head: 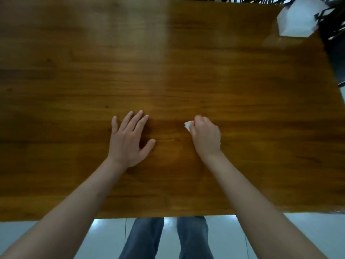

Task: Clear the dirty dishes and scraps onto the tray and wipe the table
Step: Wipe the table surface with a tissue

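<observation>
Bare forearms [78,202] without sleeves; legs in blue denim jeans [145,238].

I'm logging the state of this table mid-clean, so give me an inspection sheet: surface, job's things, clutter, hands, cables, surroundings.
Surface: wooden table, glossy with glare down the middle; no dishes or scraps in view.
Job's things: small white tissue in the right hand; no tray in view.
Clutter: white tissue pack at the far right corner.
Hands: left hand flat on the table, fingers spread; right hand curled round the tissue, on the table.
Cables: nothing seen.
Surroundings: dark chair frame beyond the far right corner; pale tiled floor and the person's jeans below the near edge.
</observation>
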Tool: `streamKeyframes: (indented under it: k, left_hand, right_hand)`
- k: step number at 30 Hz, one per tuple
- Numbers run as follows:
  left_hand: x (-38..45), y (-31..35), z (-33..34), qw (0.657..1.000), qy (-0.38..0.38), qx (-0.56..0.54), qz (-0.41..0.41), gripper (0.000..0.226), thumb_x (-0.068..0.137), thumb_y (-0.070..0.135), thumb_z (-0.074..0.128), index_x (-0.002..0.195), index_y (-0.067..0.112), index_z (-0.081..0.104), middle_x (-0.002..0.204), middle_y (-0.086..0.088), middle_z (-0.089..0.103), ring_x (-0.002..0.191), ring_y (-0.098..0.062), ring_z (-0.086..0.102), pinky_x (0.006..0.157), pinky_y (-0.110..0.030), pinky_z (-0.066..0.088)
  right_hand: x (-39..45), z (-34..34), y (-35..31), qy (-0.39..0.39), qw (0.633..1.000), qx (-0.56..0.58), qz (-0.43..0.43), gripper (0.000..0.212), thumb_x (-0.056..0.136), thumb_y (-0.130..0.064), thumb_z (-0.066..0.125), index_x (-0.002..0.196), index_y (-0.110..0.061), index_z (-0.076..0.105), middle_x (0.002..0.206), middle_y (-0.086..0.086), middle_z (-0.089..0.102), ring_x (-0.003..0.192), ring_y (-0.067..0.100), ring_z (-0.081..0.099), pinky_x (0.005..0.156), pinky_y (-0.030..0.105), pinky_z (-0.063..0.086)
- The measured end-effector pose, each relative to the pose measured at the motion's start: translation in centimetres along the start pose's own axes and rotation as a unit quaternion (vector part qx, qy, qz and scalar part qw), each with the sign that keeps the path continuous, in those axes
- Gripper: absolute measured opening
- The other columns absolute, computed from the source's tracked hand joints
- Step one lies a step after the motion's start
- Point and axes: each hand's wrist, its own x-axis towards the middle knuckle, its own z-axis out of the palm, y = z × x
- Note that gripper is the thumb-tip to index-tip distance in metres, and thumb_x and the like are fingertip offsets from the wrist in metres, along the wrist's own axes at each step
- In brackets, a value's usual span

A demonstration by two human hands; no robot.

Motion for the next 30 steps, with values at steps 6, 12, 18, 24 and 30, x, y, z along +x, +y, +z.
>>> streamKeyframes:
  k: [6,12,18,24,30]
  left_hand:
    - [-0.1,-0.3,0.7,1.0,0.021,-0.016,0.003,0.067,0.084,0.06,0.036,0.138,0.02,0.041,0.145,-0.005,0.042,0.137,-0.027,0.032,0.11,-0.052,0.005]
    - [-0.1,-0.5,1.0,0.999,0.037,-0.032,-0.001,0.063,0.083,0.054,0.037,0.138,0.021,0.042,0.145,-0.004,0.043,0.137,-0.027,0.031,0.11,-0.05,0.002]
    - [-0.1,-0.4,0.9,0.998,0.04,-0.041,0.0,0.061,0.083,0.049,0.037,0.138,0.022,0.042,0.145,-0.003,0.042,0.138,-0.026,0.029,0.11,-0.05,0.0]
    - [-0.2,-0.4,0.8,0.997,0.046,-0.058,0.0,0.059,0.082,0.043,0.036,0.137,0.021,0.045,0.144,-0.003,0.043,0.137,-0.027,0.032,0.11,-0.053,0.004]
    - [-0.2,-0.5,0.8,0.997,0.046,-0.06,0.004,0.06,0.081,0.04,0.035,0.137,0.021,0.045,0.144,-0.003,0.043,0.137,-0.027,0.032,0.11,-0.052,0.002]
  right_hand:
    - [1.3,-0.9,2.3,-0.006,0.997,-0.074,-0.017,0.018,0.096,-0.016,0.045,0.079,-0.012,0.049,0.071,0.001,0.046,0.058,0.02,0.048,0.046,0.025,0.026]
    - [-0.3,0.2,-1.0,0.005,1.0,-0.005,-0.012,0.019,0.095,-0.016,0.049,0.081,-0.006,0.057,0.075,0.01,0.062,0.06,0.025,0.058,0.05,0.027,0.032]
    - [1.6,-0.1,-2.2,0.018,0.998,-0.027,-0.057,0.017,0.088,-0.011,0.062,0.072,-0.007,0.057,0.063,0.007,0.059,0.047,0.014,0.048,0.043,0.022,0.032]
    - [-2.4,1.0,-4.4,0.018,0.981,0.019,-0.191,0.023,0.079,-0.011,0.071,0.063,-0.009,0.056,0.052,0.003,0.054,0.039,0.014,0.05,0.036,0.018,0.031]
    - [0.6,0.0,-3.1,0.033,0.99,-0.054,-0.125,0.021,0.086,-0.012,0.064,0.068,-0.006,0.056,0.058,0.008,0.058,0.043,0.013,0.044,0.039,0.022,0.031]
